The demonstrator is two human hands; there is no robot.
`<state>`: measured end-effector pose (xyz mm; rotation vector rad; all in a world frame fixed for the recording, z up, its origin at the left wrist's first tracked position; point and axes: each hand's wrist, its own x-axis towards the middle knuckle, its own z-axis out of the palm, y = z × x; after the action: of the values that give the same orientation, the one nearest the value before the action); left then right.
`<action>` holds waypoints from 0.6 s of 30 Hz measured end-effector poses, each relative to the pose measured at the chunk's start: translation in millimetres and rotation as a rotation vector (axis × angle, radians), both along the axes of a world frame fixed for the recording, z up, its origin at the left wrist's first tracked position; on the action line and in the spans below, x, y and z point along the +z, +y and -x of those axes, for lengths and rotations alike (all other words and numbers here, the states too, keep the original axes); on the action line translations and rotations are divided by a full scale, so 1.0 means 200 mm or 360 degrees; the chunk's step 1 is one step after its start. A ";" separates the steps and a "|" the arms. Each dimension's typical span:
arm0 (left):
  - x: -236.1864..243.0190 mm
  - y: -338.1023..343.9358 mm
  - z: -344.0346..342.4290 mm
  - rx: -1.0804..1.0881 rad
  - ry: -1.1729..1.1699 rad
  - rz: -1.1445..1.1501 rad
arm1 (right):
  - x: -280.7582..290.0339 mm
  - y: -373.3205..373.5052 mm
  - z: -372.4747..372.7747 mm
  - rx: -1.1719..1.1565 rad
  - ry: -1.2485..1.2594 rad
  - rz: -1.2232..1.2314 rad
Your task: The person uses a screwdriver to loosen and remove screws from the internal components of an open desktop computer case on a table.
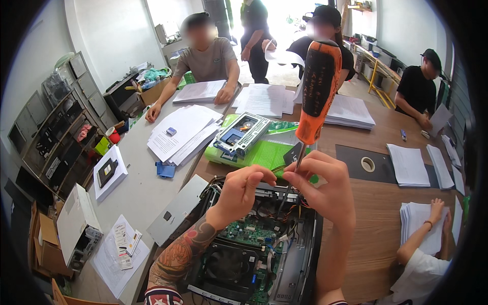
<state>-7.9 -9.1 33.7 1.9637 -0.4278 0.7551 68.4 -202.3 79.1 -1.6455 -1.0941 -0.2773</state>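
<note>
An opened desktop computer case (305, 254) lies in front of me, showing its green circuit board (246, 231), black fan (226, 264) and loose cables. My right hand (323, 183) pinches the metal shaft of a screwdriver (319, 91), just below its orange and black handle. The screwdriver stands nearly upright, slightly tilted, with its shaft reaching down into the case. Close beside it, my left hand (239, 190) hovers over the case's far side with curled fingers. Thin coloured wires show near its fingertips; whether it grips them is hidden.
Beyond the case, a metal drive bracket (243, 133) rests on a green package (254, 155). Paper stacks (183, 134) cover much of the tables. A side panel (178, 211) leans left of the case; another computer (79, 229) stands farther left. Several people sit or stand around.
</note>
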 end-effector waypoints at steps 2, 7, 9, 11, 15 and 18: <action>-0.01 0.00 0.00 0.0003 0.0015 -0.0007 | -0.01 0.00 -0.01 -0.0005 0.0000 0.0001; -0.01 0.01 0.00 0.0023 0.0044 -0.0018 | -0.01 0.01 0.00 0.0004 -0.0006 -0.0012; -0.01 0.01 0.01 0.0049 0.0052 -0.0006 | 0.00 0.02 0.00 0.0011 0.0007 -0.0014; -0.01 0.03 0.01 0.0060 0.0077 -0.0097 | 0.00 0.02 0.01 0.0017 0.0017 -0.0016; -0.03 0.04 0.00 0.0106 0.0116 -0.0188 | 0.00 0.02 0.01 0.0006 0.0026 -0.0013; -0.02 0.01 0.00 0.0071 0.0064 -0.0145 | 0.00 0.00 0.01 -0.0016 0.0027 -0.0010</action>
<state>-7.3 -6.2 28.9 2.0763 -0.4015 0.7342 65.8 -202.9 79.6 -1.6452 -1.0716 -0.2728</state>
